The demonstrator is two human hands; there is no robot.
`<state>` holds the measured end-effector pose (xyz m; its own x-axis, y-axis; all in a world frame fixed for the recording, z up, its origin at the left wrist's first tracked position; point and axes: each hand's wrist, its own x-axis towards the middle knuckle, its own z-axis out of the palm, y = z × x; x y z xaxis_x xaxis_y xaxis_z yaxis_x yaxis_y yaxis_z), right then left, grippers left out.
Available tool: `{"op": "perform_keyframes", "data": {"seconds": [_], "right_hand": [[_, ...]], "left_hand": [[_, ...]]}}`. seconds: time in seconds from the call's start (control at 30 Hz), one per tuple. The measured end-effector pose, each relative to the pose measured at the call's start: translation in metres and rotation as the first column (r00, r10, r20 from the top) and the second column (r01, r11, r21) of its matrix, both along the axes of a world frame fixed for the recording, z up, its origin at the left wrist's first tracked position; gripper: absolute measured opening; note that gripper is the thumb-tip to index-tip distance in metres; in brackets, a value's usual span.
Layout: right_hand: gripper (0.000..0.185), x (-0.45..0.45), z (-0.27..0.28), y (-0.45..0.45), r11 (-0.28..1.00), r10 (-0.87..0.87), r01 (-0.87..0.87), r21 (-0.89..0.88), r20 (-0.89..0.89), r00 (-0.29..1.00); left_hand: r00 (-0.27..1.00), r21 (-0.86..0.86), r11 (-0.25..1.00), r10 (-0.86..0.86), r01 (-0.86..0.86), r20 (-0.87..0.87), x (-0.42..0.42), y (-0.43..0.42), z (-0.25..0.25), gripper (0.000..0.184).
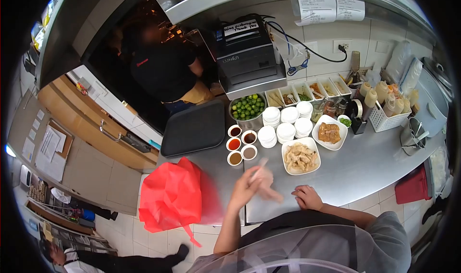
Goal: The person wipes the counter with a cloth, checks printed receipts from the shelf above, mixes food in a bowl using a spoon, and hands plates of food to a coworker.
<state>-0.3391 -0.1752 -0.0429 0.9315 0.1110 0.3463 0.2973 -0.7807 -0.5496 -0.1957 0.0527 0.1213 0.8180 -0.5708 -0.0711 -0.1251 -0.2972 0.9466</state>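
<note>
My left hand (244, 190) is over the steel counter near its front edge, blurred by motion. Its fingers close on a pale, see-through thing (264, 179), perhaps thin plastic, too smeared to name. My right hand (307, 197) rests at the counter's edge, fingers loosely bent and apart, with nothing seen in it. Ahead of it stands a white bowl of pale sliced food (301, 157), and behind that a white dish of browned pieces (329, 133). Several small sauce cups (235, 144) sit beyond my left hand. A red bag (174, 191) lies at the counter's left.
Stacks of lidded white cups (286, 132), a pot of green limes (248, 107) and a black tray (194, 129) stand behind. A printer (247, 57) sits above. Squeeze bottles fill a white basket (391, 117) at right. Other people (163, 66) are nearby.
</note>
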Motion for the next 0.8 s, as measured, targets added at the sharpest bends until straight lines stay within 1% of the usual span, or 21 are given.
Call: {"op": "perform_keyframes", "data": {"seconds": [0.1, 0.13, 0.17, 0.2, 0.27, 0.3, 0.37, 0.4, 0.47, 0.53, 0.57, 0.67, 0.73, 0.77, 0.8], "right_hand": [[0.026, -0.003, -0.006, -0.001, 0.999, -0.017, 0.019, 0.029, -0.056, 0.998], [0.025, -0.003, -0.006, -0.002, 0.999, -0.024, 0.026, 0.035, -0.075, 0.997], [0.026, -0.003, -0.01, -0.003, 0.993, -0.004, 0.013, 0.116, -0.078, 0.997], [0.025, -0.002, -0.018, -0.004, 0.994, -0.013, 0.018, 0.103, -0.046, 0.999], [0.023, 0.0, -0.031, -0.005, 0.996, -0.035, 0.033, 0.084, 0.026, 0.999], [0.022, -0.002, -0.026, -0.004, 0.973, -0.038, 0.049, 0.227, -0.056, 0.998], [0.02, 0.001, -0.004, 0.0, 0.864, -0.003, 0.105, 0.492, -0.204, 0.979], [0.019, 0.005, 0.003, 0.004, 0.886, -0.018, 0.093, 0.454, -0.166, 0.986], [0.017, 0.008, 0.013, 0.014, 0.926, -0.044, 0.076, 0.369, -0.094, 0.995], [0.016, 0.011, 0.02, 0.026, 0.996, 0.037, -0.037, 0.079, 0.007, 0.999], [0.016, 0.012, 0.023, 0.029, 0.994, 0.085, -0.081, -0.076, 0.048, 0.995], [0.015, 0.027, 0.031, 0.027, 0.992, 0.088, -0.087, -0.09, 0.007, 0.996], [0.013, 0.045, 0.044, 0.01, 0.983, 0.069, -0.073, 0.17, 0.031, 0.997], [0.013, 0.055, 0.052, 0.0, 0.952, 0.06, -0.068, 0.297, 0.037, 0.998], [0.011, 0.061, 0.066, -0.009, 0.906, 0.022, -0.021, 0.423, 0.002, 1.0]], "left_hand": [[0.998, -0.244, 0.969, -0.048, 0.038, -0.034, -0.018, -0.025, -0.013, 0.034], [0.993, -0.283, 0.959, -0.046, 0.014, -0.106, -0.021, -0.026, -0.022, 0.031], [0.983, -0.319, 0.948, -0.047, -0.012, -0.176, -0.021, -0.025, -0.035, 0.028], [0.968, -0.348, 0.937, -0.052, -0.037, -0.244, -0.021, -0.022, -0.049, 0.025], [0.997, -0.099, 0.995, 0.014, -0.021, -0.075, -0.016, -0.002, -0.093, 0.021], [0.999, 0.03, 0.999, 0.029, -0.03, 0.017, -0.018, 0.007, -0.104, 0.019], [0.972, 0.12, 0.983, 0.112, -0.138, 0.205, -0.03, 0.017, -0.099, 0.017], [0.943, 0.156, 0.968, 0.144, -0.197, 0.299, -0.033, 0.02, -0.096, 0.016], [0.936, 0.159, 0.963, 0.161, -0.219, 0.314, -0.035, 0.017, -0.095, 0.016], [0.926, 0.127, 0.962, 0.189, -0.241, 0.326, -0.04, 0.009, -0.105, 0.017], [0.92, 0.095, 0.964, 0.203, -0.247, 0.335, -0.038, 0.005, -0.117, 0.016], [0.901, 0.045, 0.957, 0.253, -0.286, 0.353, -0.04, -0.006, -0.14, 0.016], [0.881, 0.007, 0.944, 0.304, -0.329, 0.362, -0.043, -0.009, -0.153, 0.014], [0.869, -0.02, 0.935, 0.338, -0.355, 0.362, -0.046, -0.008, -0.161, 0.014], [0.857, -0.045, 0.923, 0.373, -0.383, 0.356, -0.051, -0.007, -0.167, 0.013]]}}
